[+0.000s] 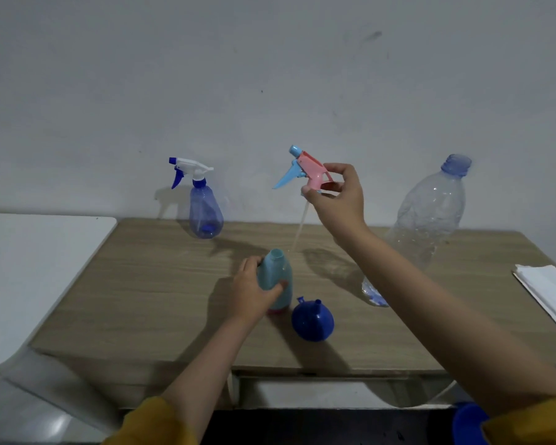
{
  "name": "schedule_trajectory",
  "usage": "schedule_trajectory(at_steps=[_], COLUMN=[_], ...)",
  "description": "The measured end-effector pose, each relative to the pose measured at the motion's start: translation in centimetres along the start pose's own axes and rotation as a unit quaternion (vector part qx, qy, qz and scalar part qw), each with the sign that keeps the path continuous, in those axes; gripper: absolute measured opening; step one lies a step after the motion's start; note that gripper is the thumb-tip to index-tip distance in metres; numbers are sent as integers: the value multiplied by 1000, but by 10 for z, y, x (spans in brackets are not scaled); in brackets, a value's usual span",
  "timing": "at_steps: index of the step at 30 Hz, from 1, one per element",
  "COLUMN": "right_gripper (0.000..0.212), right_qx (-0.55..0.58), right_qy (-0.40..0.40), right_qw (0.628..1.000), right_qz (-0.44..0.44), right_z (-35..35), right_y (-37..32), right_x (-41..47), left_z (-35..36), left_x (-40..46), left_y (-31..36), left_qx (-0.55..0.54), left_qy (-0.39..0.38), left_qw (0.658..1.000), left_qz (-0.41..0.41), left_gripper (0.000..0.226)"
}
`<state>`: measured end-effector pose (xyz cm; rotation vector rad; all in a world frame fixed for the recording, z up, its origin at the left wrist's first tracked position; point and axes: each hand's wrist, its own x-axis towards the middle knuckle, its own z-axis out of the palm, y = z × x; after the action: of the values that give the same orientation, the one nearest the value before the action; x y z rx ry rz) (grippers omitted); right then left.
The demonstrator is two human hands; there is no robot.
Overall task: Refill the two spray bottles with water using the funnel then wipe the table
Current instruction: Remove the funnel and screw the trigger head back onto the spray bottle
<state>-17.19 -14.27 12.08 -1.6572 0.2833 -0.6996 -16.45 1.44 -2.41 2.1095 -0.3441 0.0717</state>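
My left hand (pixel 251 292) grips a light-blue spray bottle body (pixel 278 277) that stands upright and uncapped near the middle of the wooden table (pixel 148 284). My right hand (pixel 339 195) holds its pink and light-blue spray head (pixel 305 170) up in the air above the bottle, the dip tube (pixel 300 231) hanging down clear of the neck. A dark blue funnel (pixel 312 319) lies mouth-down just right of the bottle. A second spray bottle (pixel 203 203), blue with a white head, stands at the back left. A large clear water bottle (pixel 427 220) stands uncapped at the right.
A stack of white paper towels or cloth (pixel 546 293) lies at the table's right edge. A white surface (pixel 36 268) adjoins the table on the left. A wall rises right behind the table. A blue object (pixel 467 423) shows at the bottom right by my sleeve.
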Motion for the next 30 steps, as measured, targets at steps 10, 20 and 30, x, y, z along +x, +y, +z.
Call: schedule_trajectory(at_steps=[10,20,30], right_gripper=[44,45,49], right_qx=[18,-38,-108], right_qy=[-5,-63,-132], right_qw=[995,992,984], right_qz=[-94,-99,-43], right_z=[14,24,23], right_y=[-19,37,77], right_x=[-10,-35,-54], left_z=[-1,-1,6], left_x=[1,1,3], left_y=[0,-1,-8], left_qx=[0,18,-12], left_qy=[-13,-5,17], left_qw=[1000,1000,1000], left_qz=[-18,-15,4], left_gripper=[61,59,58])
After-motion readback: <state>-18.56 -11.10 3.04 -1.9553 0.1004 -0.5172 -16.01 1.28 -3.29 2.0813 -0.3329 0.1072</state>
